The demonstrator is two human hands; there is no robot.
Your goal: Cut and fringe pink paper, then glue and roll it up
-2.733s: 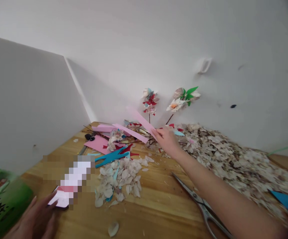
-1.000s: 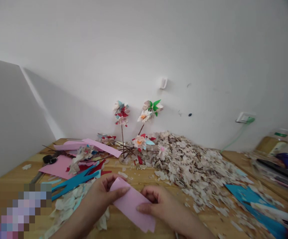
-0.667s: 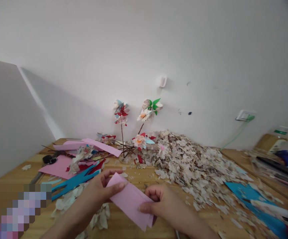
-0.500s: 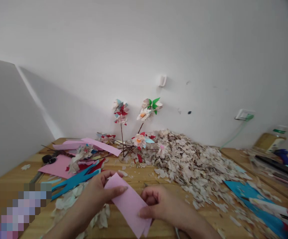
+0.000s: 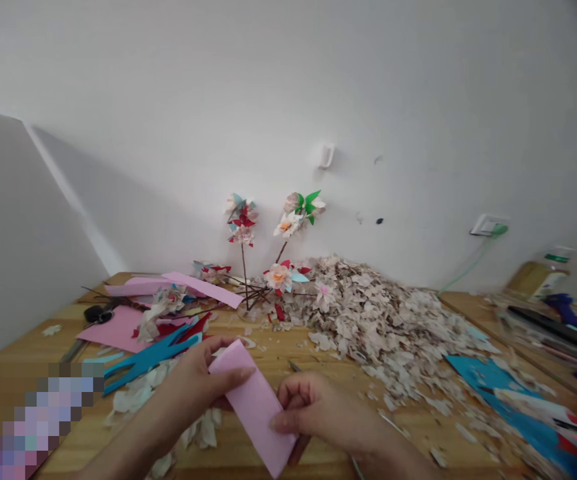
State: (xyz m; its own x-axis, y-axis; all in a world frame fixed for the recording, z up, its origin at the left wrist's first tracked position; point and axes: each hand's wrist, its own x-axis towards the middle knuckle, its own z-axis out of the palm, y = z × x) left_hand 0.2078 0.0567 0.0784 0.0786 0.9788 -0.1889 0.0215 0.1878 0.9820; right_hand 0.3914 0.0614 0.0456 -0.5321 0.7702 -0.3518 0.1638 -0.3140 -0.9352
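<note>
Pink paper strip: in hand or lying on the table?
In hand: the pink paper strip is pinched between the left hand and the right hand, thumb and fingers on it.

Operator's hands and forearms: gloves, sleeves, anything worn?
Nothing worn that shows. The left hand and right hand are bare, with no gloves or tape. The left forearm and right forearm show no sleeve, watch, bracelet or cable.
</note>
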